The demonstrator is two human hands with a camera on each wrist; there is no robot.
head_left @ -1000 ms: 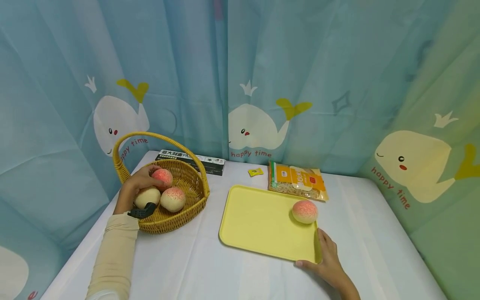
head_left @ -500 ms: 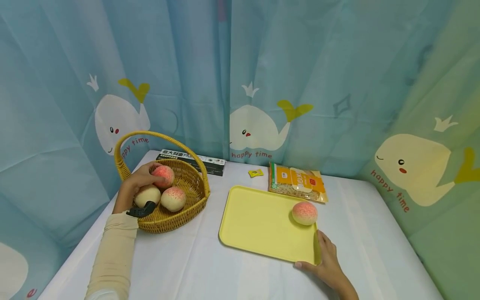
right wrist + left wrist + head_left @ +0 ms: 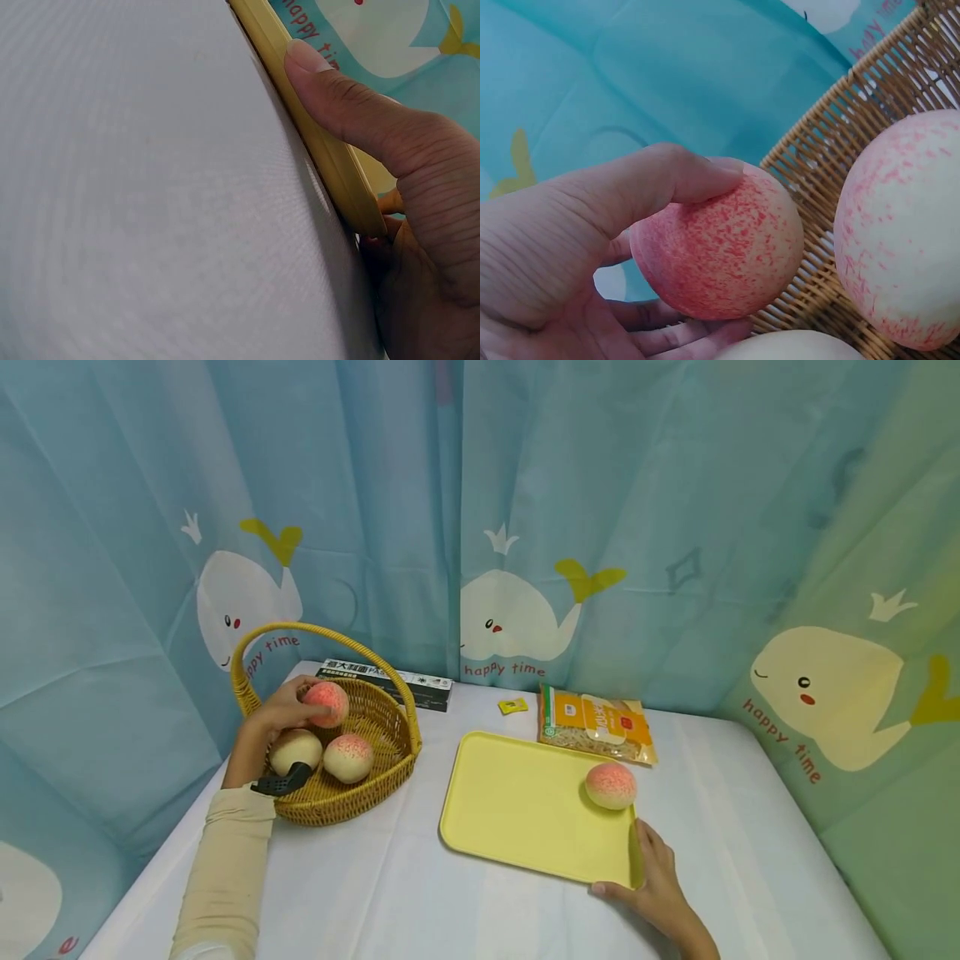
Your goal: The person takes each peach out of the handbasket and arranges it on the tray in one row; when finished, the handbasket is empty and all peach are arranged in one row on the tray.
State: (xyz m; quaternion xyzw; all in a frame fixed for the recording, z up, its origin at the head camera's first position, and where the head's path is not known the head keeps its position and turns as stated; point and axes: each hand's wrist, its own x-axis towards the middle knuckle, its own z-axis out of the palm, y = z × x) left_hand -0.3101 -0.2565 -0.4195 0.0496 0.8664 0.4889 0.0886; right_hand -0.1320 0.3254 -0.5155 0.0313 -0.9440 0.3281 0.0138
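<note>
In the wicker basket [image 3: 330,810], my left hand [image 3: 285,708] holds a pink-speckled peach [image 3: 327,703] between thumb and curled fingers. The left wrist view shows the thumb lying across the top of that peach [image 3: 727,240]. Below it in the basket sit a pale peach [image 3: 296,752] and a second speckled one [image 3: 348,758]. My right hand [image 3: 657,885] grips the near right corner of a yellow tray [image 3: 532,810], thumb on the front rim [image 3: 315,142] and fingers along the right side. One peach [image 3: 611,785] rests at the tray's right edge.
A black and white box [image 3: 423,689] lies behind the basket, whose tall handle [image 3: 367,652] arches over it. Behind the tray are a small yellow packet [image 3: 513,705] and an orange food bag [image 3: 596,725]. A whale-print curtain [image 3: 525,527] surrounds the white table [image 3: 360,893].
My left hand has raised its peach slightly within the basket, and more of the pale peach below shows. The right hand and tray stay where they were.
</note>
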